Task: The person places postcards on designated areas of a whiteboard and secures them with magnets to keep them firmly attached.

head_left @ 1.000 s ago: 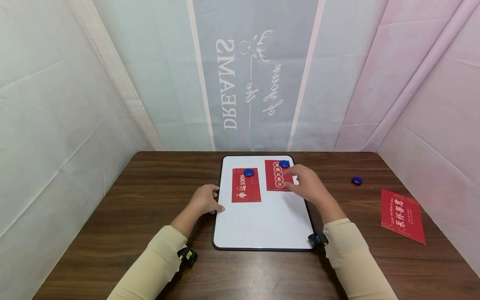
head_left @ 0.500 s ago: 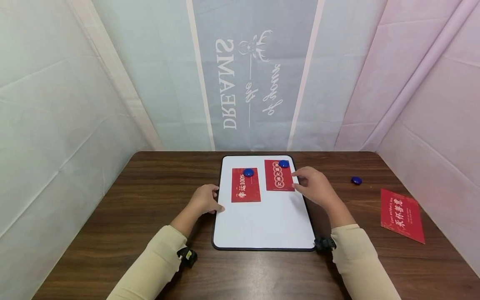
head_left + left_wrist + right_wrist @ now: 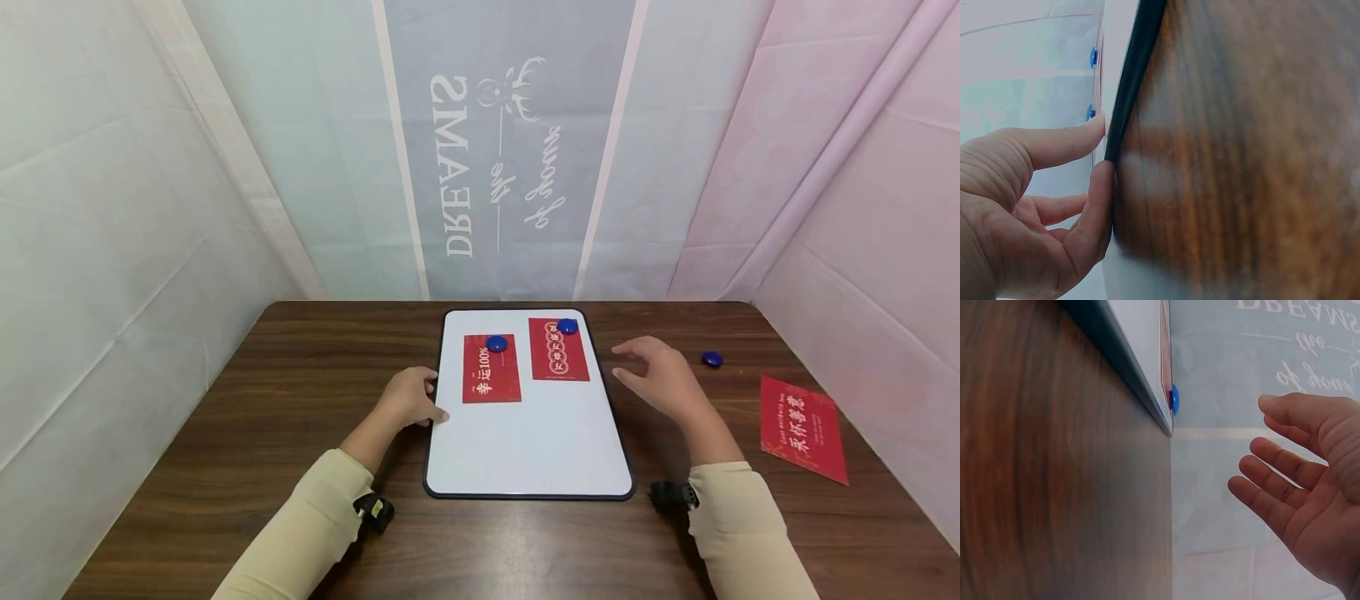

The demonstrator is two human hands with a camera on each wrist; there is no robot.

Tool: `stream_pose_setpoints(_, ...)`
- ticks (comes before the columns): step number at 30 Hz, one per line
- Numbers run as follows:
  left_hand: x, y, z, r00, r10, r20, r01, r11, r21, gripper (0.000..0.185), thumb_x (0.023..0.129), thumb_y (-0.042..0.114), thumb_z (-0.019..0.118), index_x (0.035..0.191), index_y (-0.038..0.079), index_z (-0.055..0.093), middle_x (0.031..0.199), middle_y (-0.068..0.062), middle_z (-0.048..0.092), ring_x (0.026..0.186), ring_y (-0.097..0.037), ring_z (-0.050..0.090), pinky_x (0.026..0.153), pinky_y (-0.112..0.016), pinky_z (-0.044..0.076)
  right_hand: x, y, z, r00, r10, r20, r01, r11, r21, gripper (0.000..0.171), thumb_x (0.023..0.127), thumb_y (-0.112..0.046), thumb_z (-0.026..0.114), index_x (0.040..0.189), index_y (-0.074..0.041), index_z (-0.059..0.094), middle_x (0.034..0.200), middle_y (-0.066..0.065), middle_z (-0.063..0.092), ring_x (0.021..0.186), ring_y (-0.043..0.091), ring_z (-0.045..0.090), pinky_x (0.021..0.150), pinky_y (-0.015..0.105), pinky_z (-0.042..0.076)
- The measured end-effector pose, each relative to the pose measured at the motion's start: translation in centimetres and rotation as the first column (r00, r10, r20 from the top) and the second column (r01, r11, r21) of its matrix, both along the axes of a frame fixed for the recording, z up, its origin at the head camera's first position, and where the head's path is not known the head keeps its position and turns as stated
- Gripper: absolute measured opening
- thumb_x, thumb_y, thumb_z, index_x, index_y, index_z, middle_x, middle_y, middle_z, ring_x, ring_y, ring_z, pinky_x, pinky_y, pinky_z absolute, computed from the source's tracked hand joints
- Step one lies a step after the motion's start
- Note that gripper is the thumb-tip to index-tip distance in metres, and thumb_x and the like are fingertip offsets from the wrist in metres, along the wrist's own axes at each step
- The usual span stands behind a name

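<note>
A white magnetic board (image 3: pixel 525 450) with a black rim lies flat on the brown table. Two red cards are pinned to its far half: one (image 3: pixel 491 379) under a blue magnet (image 3: pixel 497 342), another (image 3: pixel 558 350) under a second blue magnet (image 3: pixel 567 326). My left hand (image 3: pixel 411 400) rests at the board's left edge, thumb and finger touching the rim (image 3: pixel 1124 106). To the right of the board my right hand (image 3: pixel 660 379) hovers open above the table, fingers spread and holding nothing (image 3: pixel 1297 487).
A loose blue magnet (image 3: pixel 712 359) lies on the table right of my right hand. A third red card (image 3: pixel 802 429) lies near the table's right edge. Fabric walls close in the table at the back and both sides.
My right hand has drawn back off the right-hand red card and moved right, off the board, opening as it went. The left hand and board stayed put.
</note>
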State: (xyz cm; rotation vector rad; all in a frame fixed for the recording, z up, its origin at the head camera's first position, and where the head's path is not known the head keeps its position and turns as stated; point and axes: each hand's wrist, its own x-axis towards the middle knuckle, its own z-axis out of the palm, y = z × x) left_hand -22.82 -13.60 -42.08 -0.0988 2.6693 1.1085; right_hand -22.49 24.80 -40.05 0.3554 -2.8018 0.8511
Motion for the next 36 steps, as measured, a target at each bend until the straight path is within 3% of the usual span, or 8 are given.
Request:
stream_pose_setpoints(9,0.0,0.1,0.0,1.0,0.0,0.001,0.0,1.0,0.0,0.078,0.069,0.009,0.089,0.136,0.002,0.052,0.11,-0.014,0.059,0.069,-0.019,0.064,0.061,-0.029,0.058,1.0,2.4,0.2,0.998,-0.017,-0.062,0.018,1.0,0.003,0.035,0.087,-0.01,0.073,0.12,0.0,0.064,0.123,0.025,0.058,0.11,0.044,0.055,0.088,0.062,0.048)
stream_pose_setpoints(19,-0.1,0.1,0.1,1.0,-0.002,0.004,0.002,1.0,-0.004,0.077,0.069,0.01,0.089,0.136,0.002,0.052,0.111,-0.014,0.059,0.071,-0.019,0.064,0.062,-0.029,0.059,1.7,4.7,0.0,0.996,-0.052,-0.074,0.053,0.999,0.014,0.036,0.088,-0.011,0.072,0.121,0.0,0.063,0.122,0.027,0.057,0.104,0.047,0.058,0.084,0.063,0.048)
stream_pose_setpoints(27,0.0,0.2,0.2,1.0,-0.008,0.0,0.008,1.0,-0.018,0.077,0.069,0.01,0.089,0.136,0.001,0.052,0.11,-0.014,0.059,0.072,-0.02,0.064,0.062,-0.03,0.059,2.4,7.2,0.4,0.988,-0.126,-0.092,0.125,0.992,-0.014,0.036,0.088,-0.01,0.072,0.12,0.003,0.063,0.117,0.028,0.057,0.1,0.045,0.058,0.082,0.062,0.049)
stream_pose_setpoints(32,0.0,0.2,0.2,1.0,-0.007,0.001,0.007,1.0,-0.022,0.076,0.069,0.01,0.089,0.136,0.001,0.052,0.111,-0.014,0.059,0.072,-0.019,0.064,0.063,-0.03,0.059,2.9,8.7,0.4,0.978,-0.182,-0.104,0.181,0.983,-0.015,0.036,0.087,-0.009,0.073,0.118,0.006,0.063,0.112,0.029,0.057,0.094,0.045,0.063,0.073,0.051,0.056)
stream_pose_setpoints(36,0.1,0.2,0.1,1.0,-0.002,0.0,0.002,1.0,-0.021,0.076,0.069,0.01,0.089,0.136,0.002,0.052,0.111,-0.014,0.06,0.074,-0.02,0.063,0.063,-0.03,0.059,3.2,9.7,0.5,0.97,-0.226,-0.085,0.229,0.973,0.02,0.037,0.087,-0.011,0.073,0.118,0.006,0.062,0.116,0.033,0.054,0.095,0.048,0.062,0.072,0.056,0.053)
